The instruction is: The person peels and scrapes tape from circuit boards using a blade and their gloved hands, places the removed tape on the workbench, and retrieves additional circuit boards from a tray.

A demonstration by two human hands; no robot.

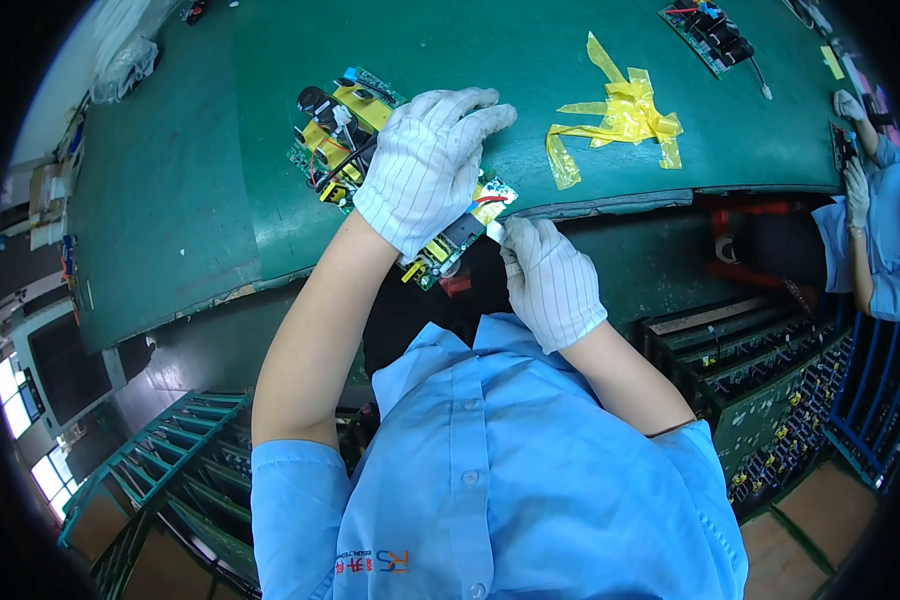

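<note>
A circuit board [345, 130] with yellow transformers, black parts and wires lies at the edge of the green table, its near end reaching past the edge. My left hand [435, 155], in a white striped glove, lies across the middle of the board, fingers stretched out and bent slightly over it, hiding part of it. My right hand [550, 275], gloved too, is closed at the board's right end, pinching a small white piece [496, 232] beside a red wire.
Crumpled yellow tape [625, 115] lies on the green table [390, 40]. Another board [708, 35] is at the top right. A co-worker's gloved hands [856, 190] hold a board at the far right. Racks [760, 390] of boards stand below the table.
</note>
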